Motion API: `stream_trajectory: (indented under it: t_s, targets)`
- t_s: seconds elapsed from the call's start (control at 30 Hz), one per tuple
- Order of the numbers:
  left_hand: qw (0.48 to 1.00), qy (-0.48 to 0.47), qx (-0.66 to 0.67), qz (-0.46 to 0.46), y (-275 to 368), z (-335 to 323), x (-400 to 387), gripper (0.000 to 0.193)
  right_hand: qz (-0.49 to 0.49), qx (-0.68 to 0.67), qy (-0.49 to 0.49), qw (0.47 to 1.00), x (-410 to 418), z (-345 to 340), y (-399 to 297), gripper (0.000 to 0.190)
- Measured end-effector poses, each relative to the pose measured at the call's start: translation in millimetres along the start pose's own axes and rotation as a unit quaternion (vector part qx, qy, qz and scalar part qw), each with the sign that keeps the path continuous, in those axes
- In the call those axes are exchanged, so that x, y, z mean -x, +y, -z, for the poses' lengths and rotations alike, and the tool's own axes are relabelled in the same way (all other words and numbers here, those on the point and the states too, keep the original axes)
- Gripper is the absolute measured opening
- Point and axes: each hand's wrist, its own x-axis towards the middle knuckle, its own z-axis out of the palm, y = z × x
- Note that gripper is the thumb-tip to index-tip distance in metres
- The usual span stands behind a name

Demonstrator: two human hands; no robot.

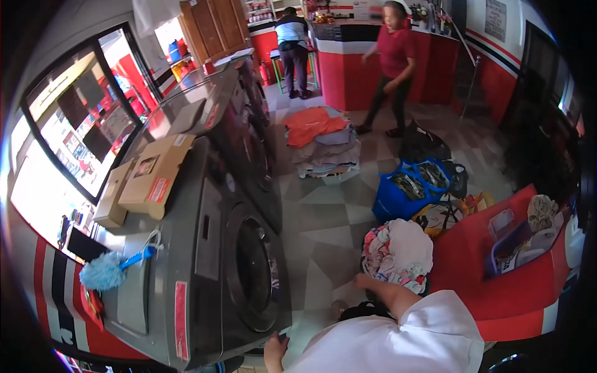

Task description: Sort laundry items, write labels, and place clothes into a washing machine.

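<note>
My left hand is low in the picture, by the bottom corner of a grey front-loading washing machine; its fingers are partly bent, and whether they hold anything is unclear. My right hand reaches forward beside a heaped load of laundry, close to its lower left edge; whether it touches the cloth is unclear. The machine's round door faces the aisle. A light blue duster and flattened cardboard boxes lie on the machine's top. Farther ahead, a stack of folded clothes rises from the floor.
A blue bag, a black bag and a yellow-and-white bag stand on the right. A red counter holds a purple basket. One person walks near the far counter; another stands there, back turned.
</note>
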Motion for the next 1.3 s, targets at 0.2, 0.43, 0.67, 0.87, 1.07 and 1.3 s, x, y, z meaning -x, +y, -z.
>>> stream_trajectory:
  t_s: [0.2, 0.43, 0.67, 0.87, 1.07, 1.3]
  targets:
    - [0.987, -0.062, 0.045, -0.14, 122.8, 13.2, -123.1, 0.043, -0.099, 0.16, 0.098, 0.977, 19.5, 103.6, 68.5, 0.025]
    - [0.94, -0.256, -0.064, -0.218, 198.9, 1.2, -234.7, 0.045, -0.126, 0.136, 0.124, 0.975, 44.8, 51.2, 144.3, 0.037]
    - [0.923, -0.201, -0.051, -0.325, 230.4, -2.1, -318.6, 0.037, 0.093, 0.447, 0.029, 0.889, -98.8, 224.0, 117.8, 0.021]
    - [0.937, -0.104, -0.138, -0.303, 225.2, 6.3, -341.7, 0.032, 0.217, 0.447, -0.048, 0.866, -197.2, 281.3, 32.7, 0.019]
    - [0.997, -0.071, -0.018, 0.001, 174.5, 12.3, -217.2, 0.023, 0.261, 0.412, -0.126, 0.864, -228.3, 265.7, -8.0, 0.018]
    - [0.994, -0.064, 0.04, 0.08, 100.3, -90.7, -94.2, 0.023, 0.429, 0.365, -0.287, 0.775, -222.2, 58.2, -221.6, 0.017]
